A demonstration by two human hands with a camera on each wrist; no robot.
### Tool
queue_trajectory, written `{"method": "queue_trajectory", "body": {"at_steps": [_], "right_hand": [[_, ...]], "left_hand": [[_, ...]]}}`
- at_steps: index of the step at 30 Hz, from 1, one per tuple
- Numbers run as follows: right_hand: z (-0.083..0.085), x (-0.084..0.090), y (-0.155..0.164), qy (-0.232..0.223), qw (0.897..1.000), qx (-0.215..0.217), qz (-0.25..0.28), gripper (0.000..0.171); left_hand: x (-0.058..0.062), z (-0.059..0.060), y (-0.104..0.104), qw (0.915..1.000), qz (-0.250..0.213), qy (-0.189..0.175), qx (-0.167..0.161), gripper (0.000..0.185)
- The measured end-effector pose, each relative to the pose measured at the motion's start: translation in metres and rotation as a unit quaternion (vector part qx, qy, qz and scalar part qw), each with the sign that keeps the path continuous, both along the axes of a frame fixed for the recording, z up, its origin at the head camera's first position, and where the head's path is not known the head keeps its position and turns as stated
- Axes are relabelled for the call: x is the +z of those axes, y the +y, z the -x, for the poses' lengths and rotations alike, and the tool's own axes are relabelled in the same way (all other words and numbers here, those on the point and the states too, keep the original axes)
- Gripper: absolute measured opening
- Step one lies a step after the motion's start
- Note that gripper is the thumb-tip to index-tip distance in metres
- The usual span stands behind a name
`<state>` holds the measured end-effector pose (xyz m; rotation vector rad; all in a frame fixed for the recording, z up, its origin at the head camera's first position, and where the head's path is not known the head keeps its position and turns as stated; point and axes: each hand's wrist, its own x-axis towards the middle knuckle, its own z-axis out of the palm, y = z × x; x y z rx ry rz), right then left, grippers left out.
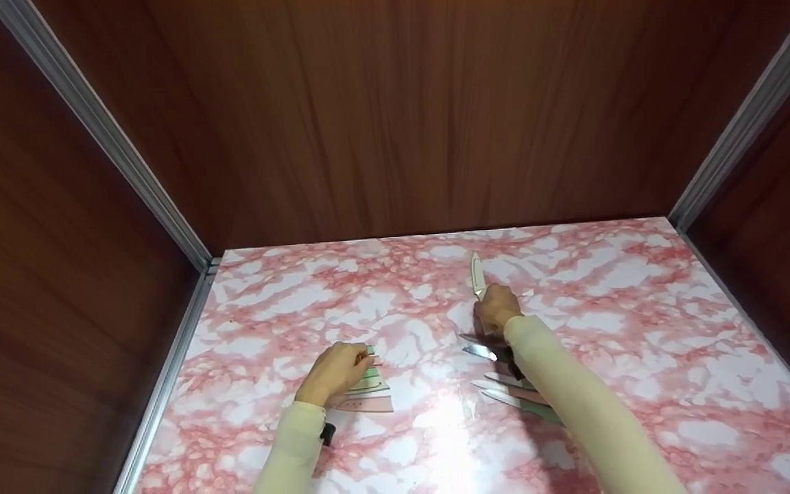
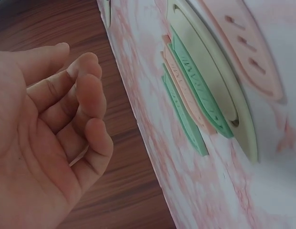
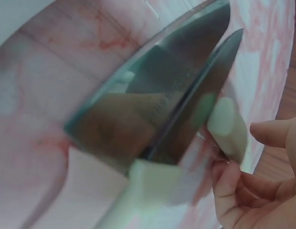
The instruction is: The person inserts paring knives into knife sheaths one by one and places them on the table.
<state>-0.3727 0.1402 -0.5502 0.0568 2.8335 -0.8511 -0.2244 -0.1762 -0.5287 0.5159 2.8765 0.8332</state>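
Knife (image 1: 476, 276) with a glossy pointed steel blade is gripped in the right hand (image 1: 497, 307) above the pink marbled tabletop (image 1: 642, 329); left hand (image 1: 335, 371), loosely curled, rests by flat pastel sheaths (image 1: 370, 391).

Pink marble tabletop (image 1: 642, 329), wood-panel walls (image 1: 381, 116)

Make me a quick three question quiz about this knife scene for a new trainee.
1. True or false: the right hand grips a knife whose blade points away from the person.
2. Which hand rests on the stack of blade sheaths? A) left hand B) right hand C) neither
3. Fill in: the other knives lie in a row on the ______ marbled table.

Key: 1 true; 2 A; 3 pink
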Motion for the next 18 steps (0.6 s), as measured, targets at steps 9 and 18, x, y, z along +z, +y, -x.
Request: {"method": "queue_trajectory", "body": {"at_steps": [9,18], "right_hand": [[-0.012,0.020,0.014,0.027,0.996,0.068,-0.059,0.021],[-0.035,0.028,0.038,0.068,0.987,0.124,-0.077,0.022]], "left_hand": [[-0.006,0.016,-0.002,0.9987,0.041,0.013,0.025,0.018],[-0.018,0.029,-0.004,0.9966,0.072,0.023,0.034,0.006]]}}
